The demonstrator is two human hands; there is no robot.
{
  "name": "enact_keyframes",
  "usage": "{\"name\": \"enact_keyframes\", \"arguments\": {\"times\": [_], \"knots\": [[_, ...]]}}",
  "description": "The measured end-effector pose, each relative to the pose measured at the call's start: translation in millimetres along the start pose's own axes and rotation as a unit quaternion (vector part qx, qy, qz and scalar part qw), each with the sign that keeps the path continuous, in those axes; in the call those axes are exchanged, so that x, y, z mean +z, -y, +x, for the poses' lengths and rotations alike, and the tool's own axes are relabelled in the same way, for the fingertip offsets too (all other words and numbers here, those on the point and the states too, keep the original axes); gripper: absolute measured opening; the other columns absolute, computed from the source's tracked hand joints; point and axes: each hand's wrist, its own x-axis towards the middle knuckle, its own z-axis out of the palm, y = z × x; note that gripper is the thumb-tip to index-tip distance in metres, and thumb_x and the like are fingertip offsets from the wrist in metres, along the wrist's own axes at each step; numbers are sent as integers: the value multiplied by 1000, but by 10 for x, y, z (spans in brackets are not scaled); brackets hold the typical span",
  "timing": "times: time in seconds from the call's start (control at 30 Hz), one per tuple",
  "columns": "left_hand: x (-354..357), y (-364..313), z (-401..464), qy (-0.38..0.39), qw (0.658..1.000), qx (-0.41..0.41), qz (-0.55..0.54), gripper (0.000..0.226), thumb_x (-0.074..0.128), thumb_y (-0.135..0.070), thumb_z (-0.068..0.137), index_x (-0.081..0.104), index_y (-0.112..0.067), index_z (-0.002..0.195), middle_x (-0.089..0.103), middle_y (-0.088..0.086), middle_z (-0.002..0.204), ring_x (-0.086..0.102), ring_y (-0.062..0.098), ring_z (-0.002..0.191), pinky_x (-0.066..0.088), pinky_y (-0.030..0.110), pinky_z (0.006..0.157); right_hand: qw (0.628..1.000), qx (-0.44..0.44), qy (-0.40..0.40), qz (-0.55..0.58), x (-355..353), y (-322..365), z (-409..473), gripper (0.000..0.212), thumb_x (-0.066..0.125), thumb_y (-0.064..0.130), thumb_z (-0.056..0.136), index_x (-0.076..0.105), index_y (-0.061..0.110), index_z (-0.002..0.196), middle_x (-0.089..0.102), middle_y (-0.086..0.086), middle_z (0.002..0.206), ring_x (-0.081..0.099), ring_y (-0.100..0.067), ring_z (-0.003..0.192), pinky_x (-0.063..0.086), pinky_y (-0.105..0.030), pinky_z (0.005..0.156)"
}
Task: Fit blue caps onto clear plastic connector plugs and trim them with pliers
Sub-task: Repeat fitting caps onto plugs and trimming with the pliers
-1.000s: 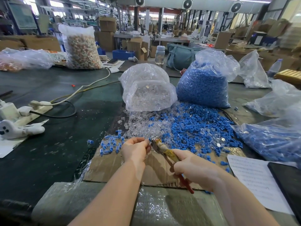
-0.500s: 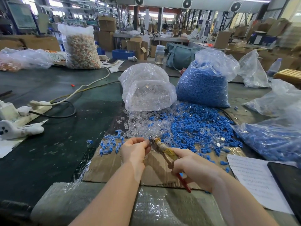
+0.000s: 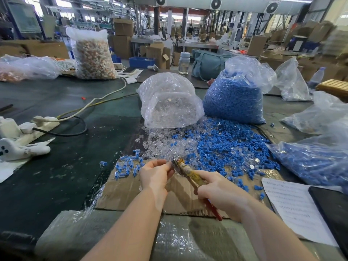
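Your right hand (image 3: 222,193) grips pliers (image 3: 188,172); your left hand (image 3: 154,175) pinches a small part, too hidden to identify, at their tip.

plug hidden behind left hand (image 3: 154,175) fingers (image 3: 163,167)

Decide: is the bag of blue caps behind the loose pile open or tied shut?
Open: the bag of blue caps has its top gaping loose, no knot visible.

A factory floor, probably an assembly hall. Stacked cardboard boxes (image 3: 123,37), bulk bags of blue caps (image 3: 233,102) and ceiling fans (image 3: 216,3) show it.
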Motion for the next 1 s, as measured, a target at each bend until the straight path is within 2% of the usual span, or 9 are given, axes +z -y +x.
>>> {"name": "enact_keyframes", "arguments": {"times": [0.1, 0.2, 0.3, 0.37, 0.43, 0.6, 0.73, 0.87, 1.0], "knots": [[6, -19, 3, 0, 1000, -8, -6, 17, 64, 6, 81, 59, -10, 79, 65, 12, 79, 61, 16, 60, 54, 34, 70, 994, 12, -3, 105, 2, -5, -12, 55, 44, -9, 75, 66, 29, 108, 53, -8, 75, 45, -23, 70, 34, -31, 59], [-53, -43, 31, -23, 999, 42, 18, 17, 64, 7, 80, 59, -9, 80, 64, 9, 76, 60, 13, 58, 52, 21, 52, 988, 13, -58, 139, -20, -47, 14, 58, 46, -12, 76, 61, 26, 118, 50, -2, 64, 44, -16, 56, 36, -27, 52], [-151, -47, 86, -67, 973, 155, 158, 11, 62, 0, 84, 61, -11, 85, 63, 4, 81, 59, 13, 64, 46, 21, 51, 983, -19, -184, -11, -93, -135, 72, 59, 55, -3, 78, 53, 28, 128, 58, 0, 82, 52, -6, 56, 41, -21, 50], [-217, -49, 132, -90, 932, 228, 268, 11, 59, -5, 88, 63, -15, 88, 65, 0, 88, 56, 6, 68, 41, 15, 56, 948, -1, -274, -162, -175, -240, 113, 59, 64, 14, 80, 48, 34, 133, 58, -6, 109, 57, -20, 92, 48, -33, 78], [-279, -48, 175, -96, 896, 275, 335, 16, 55, -5, 91, 66, -14, 98, 65, 0, 94, 54, 5, 69, 38, 12, 56, 902, 51, -320, -285, -246, -342, 132, 57, 65, 34, 84, 42, 39, 136, 53, -7, 121, 44, -27, 114, 37, -42, 98], [-392, -25, 245, -108, 831, 314, 446, 30, 48, 6, 90, 67, -9, 108, 62, 7, 112, 49, 11, 87, 36, 16, 70, 857, 97, -349, -366, -352, -601, 176, 57, 57, 52, 86, 39, 39, 138, 48, -7, 127, 39, -27, 119, 32, -41, 97], [-386, 35, 238, -77, 809, 306, 496, 39, 43, 12, 88, 65, -8, 115, 56, 7, 120, 47, 20, 108, 34, 19, 79, 842, 87, -352, -400, -357, -697, 213, 53, 53, 55, 87, 40, 39, 136, 45, -5, 125, 38, -26, 117, 31, -40, 97], [-322, 89, 158, -53, 786, 334, 518, 35, 50, 3, 90, 60, -10, 121, 53, 3, 126, 39, 18, 120, 32, 26, 102, 822, 92, -343, -445, -340, -733, 228, 54, 46, 57, 89, 36, 39, 139, 43, -6, 129, 36, -27, 120, 30, -40, 101], [-220, 214, 18, -11, 782, 384, 492, 26, 57, -10, 90, 64, -16, 114, 54, -6, 116, 34, 5, 110, 21, 12, 93, 834, 115, -316, -436, -337, -708, 251, 54, 37, 58, 92, 30, 38, 142, 37, -8, 140, 32, -30, 128, 25, -43, 107]]}}
